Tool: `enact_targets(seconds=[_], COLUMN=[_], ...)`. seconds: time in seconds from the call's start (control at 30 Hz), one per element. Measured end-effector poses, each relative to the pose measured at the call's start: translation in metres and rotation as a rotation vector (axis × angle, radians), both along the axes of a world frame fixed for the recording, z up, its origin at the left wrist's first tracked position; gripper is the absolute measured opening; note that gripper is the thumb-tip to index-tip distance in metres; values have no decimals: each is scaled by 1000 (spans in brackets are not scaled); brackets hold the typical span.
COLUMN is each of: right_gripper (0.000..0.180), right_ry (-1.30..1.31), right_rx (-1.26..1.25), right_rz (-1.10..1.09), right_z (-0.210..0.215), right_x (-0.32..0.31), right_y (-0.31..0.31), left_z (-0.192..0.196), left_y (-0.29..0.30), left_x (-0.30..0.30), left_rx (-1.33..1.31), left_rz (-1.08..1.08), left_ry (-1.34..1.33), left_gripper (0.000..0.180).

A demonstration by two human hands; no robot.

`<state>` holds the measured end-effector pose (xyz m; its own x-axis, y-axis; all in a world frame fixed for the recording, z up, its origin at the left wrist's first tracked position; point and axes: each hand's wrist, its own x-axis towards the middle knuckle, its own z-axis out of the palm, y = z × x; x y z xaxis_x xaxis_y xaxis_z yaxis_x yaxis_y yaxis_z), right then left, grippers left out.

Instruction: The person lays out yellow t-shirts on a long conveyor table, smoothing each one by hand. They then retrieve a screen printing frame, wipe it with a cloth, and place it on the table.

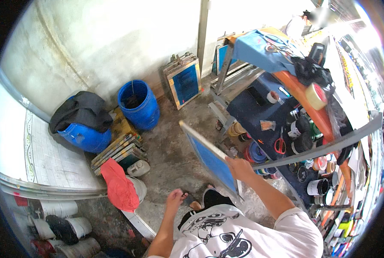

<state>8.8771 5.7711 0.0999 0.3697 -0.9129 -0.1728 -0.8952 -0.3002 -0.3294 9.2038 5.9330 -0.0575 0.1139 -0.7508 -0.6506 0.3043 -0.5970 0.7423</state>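
My right hand (240, 169) grips the upper edge of a screen-printing frame (211, 160) with blue mesh and a pale rim. The frame hangs tilted in front of me, its far corner pointing toward the wall. Lower and to the left is my left hand (175, 199), its fingers curled in; whether anything is in them is hidden. That hand is apart from the frame, above the floor near my sandalled feet. More frames (184, 82) with blue mesh lean in a stack against the far wall.
Left of centre stand a blue barrel (138, 105), a second one under dark cloth (82, 112), stacked frames (119, 151) and a red cloth (120, 185) over a bucket. At right, a metal-framed table (243, 105) holds paint jars and red scissors (280, 145). Another person (296, 26) is far right.
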Motion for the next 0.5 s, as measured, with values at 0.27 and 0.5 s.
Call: enact_targets(seconds=[0.27, 0.5], right_gripper=[36, 33], right_ry=[-89, -232], right_rx=[-209, -200], right_rz=[-204, -349], right_z=[-9, 3], right_x=[105, 169], right_y=[-157, -311], left_z=[43, 29], left_y=[-166, -302], left_x=[-31, 14], left_rx=[-268, -526], left_rz=[-664, -899], left_ry=[-241, -624], left_gripper=[71, 95])
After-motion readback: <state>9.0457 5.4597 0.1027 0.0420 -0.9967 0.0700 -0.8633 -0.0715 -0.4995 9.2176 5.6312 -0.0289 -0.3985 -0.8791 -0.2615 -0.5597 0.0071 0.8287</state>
